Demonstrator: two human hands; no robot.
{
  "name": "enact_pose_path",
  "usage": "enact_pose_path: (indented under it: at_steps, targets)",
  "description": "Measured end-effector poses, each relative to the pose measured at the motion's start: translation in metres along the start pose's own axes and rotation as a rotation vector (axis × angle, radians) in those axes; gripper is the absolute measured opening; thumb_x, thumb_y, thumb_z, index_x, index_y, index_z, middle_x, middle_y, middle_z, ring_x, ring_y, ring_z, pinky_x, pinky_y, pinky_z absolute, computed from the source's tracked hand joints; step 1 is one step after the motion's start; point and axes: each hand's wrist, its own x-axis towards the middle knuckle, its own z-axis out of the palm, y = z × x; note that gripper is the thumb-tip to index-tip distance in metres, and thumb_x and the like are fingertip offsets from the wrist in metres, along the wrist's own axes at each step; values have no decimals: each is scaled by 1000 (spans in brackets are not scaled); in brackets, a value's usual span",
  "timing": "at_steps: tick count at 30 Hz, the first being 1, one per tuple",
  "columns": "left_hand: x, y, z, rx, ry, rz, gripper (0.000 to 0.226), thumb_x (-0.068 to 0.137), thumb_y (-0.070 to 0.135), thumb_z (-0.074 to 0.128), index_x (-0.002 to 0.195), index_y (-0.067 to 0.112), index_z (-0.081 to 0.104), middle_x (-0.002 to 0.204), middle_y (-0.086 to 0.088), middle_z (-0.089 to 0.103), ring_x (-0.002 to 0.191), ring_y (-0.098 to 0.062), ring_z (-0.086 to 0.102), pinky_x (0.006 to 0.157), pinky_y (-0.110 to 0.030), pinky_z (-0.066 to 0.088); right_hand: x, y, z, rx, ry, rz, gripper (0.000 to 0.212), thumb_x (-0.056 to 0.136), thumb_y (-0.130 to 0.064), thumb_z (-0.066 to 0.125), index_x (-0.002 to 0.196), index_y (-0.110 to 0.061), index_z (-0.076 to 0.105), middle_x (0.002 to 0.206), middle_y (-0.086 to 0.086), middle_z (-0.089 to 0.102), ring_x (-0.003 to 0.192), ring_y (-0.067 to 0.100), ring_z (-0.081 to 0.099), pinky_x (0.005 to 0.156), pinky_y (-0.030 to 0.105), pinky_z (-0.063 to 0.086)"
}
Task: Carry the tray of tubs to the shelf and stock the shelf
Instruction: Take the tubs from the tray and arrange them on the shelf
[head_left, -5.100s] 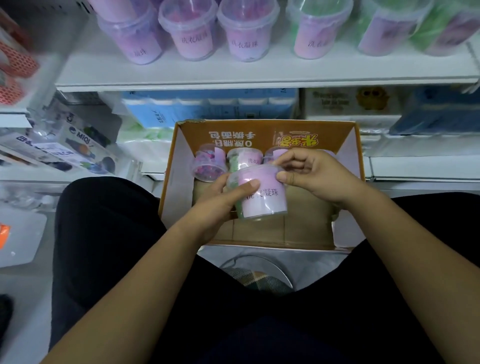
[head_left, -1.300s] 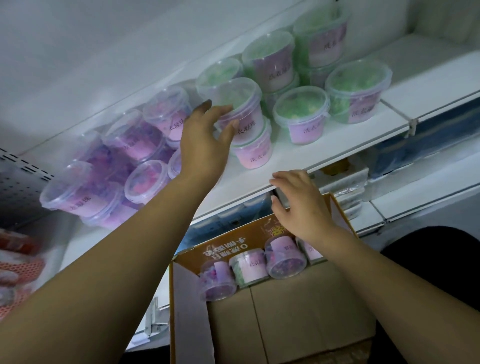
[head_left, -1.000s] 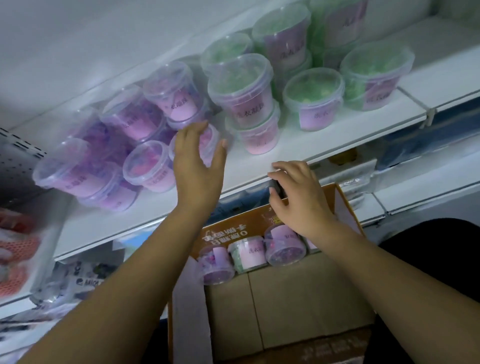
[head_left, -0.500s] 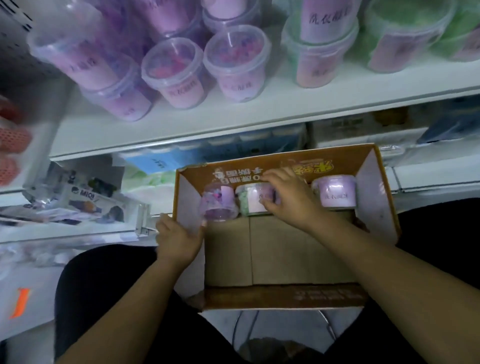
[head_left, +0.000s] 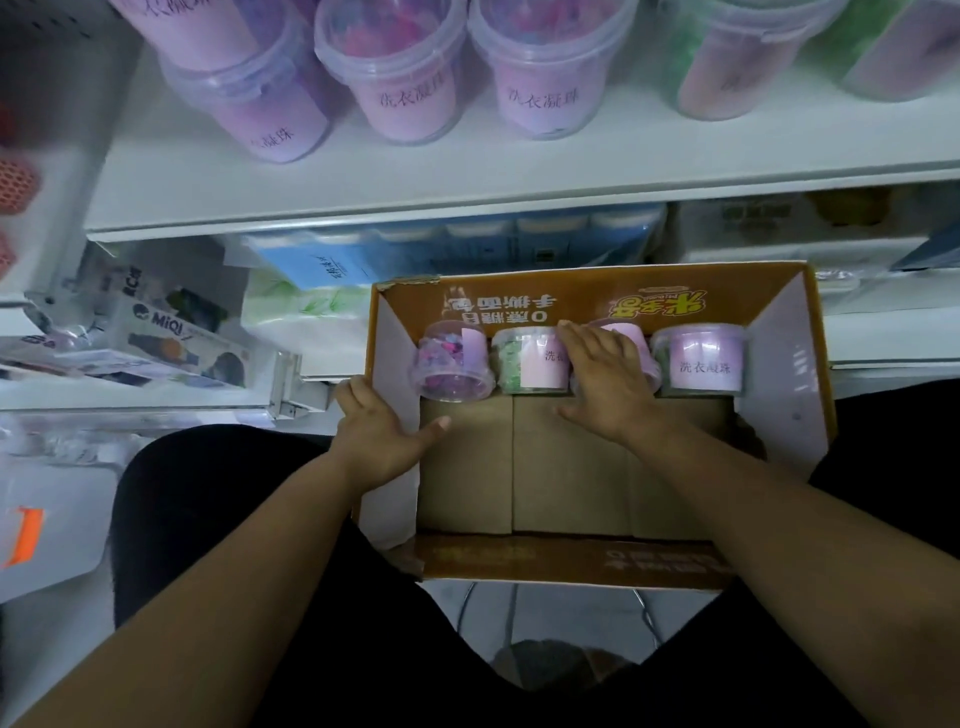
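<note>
The cardboard tray (head_left: 467, 467) is sitting on the person's lap below the shelf (head_left: 467, 171), which is already carrying rows of stocked tubs (head_left: 405, 78). Four tubs are lying on their sides along the tray's far wall, so stocking seems well along but unfinished. The left hand (head_left: 379, 441) is pinching the tray's left wall, thumb inside. The right hand (head_left: 608, 384) is curling over the pink tub (head_left: 636, 338), between the green tub (head_left: 524, 364) and the lilac tub (head_left: 701, 358).
</note>
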Motion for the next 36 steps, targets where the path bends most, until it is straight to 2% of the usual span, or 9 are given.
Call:
enact_pose_path:
  at_steps: [11,15,17,19,22,25,28,32,36]
  targets:
    - [-2,2,-2,-90,-12,-85,120,70,76,66,151,7,9,146,-11,18,140,-32,29,110,-45,41,-2,-11,-11,164,78,-56,85,65,-41,85,135,-22,41,137,0,46,123,19,47,101,36,43]
    - [-13,22,5,-104,151,-233,118,76,79,56,156,6,9,161,-17,9,150,-38,9,119,-52,23,-17,-25,-31,363,76,-81,87,66,-38,86,137,-24,37,138,-5,43,120,14,48,93,31,46]
    - [-20,38,6,-119,283,-121,118,79,77,55,158,8,1,166,-14,-6,153,-34,-4,122,-49,13,-26,-32,-47,439,87,-97,89,66,-37,87,139,-23,37,138,-5,43,118,11,46,87,25,41]
    - [-28,56,-1,-241,375,97,110,82,71,59,159,15,4,166,-6,-3,153,-29,4,118,-40,22,-36,-38,-63,450,89,-123,89,68,-36,86,140,-24,36,139,-8,42,113,3,41,79,14,35]
    - [-41,78,-16,-587,158,171,91,83,62,65,155,27,22,148,0,40,133,-19,45,103,-32,41,-50,-44,-84,462,99,-159,88,69,-36,86,141,-26,37,139,-10,42,105,-8,30,73,2,28]
    - [-55,84,-18,-832,-135,109,78,73,61,73,138,35,39,125,4,60,111,-15,63,96,-39,54,-64,-46,-99,534,74,-176,88,65,-36,88,138,-28,37,135,-10,45,113,2,43,78,-2,31]
    - [-63,86,-9,-903,-231,111,56,79,46,78,125,33,49,117,1,67,104,-18,70,90,-40,59,-78,-44,-111,571,0,-229,92,66,-41,88,140,-33,34,138,-15,42,120,3,43,85,7,39]
    - [-69,91,-6,-1032,-345,113,71,76,50,79,137,26,51,122,-6,70,110,-26,69,96,-52,55,-86,-32,-135,654,-147,-237,100,62,-56,85,144,-46,29,145,-22,36,128,4,42,99,29,51]
    - [-80,104,-6,-1181,-420,165,64,82,49,67,138,23,52,127,-10,68,117,-28,65,99,-48,53,-94,-8,-159,817,-254,-208,109,66,-44,88,151,-42,20,136,-29,39,112,-19,46,80,3,45]
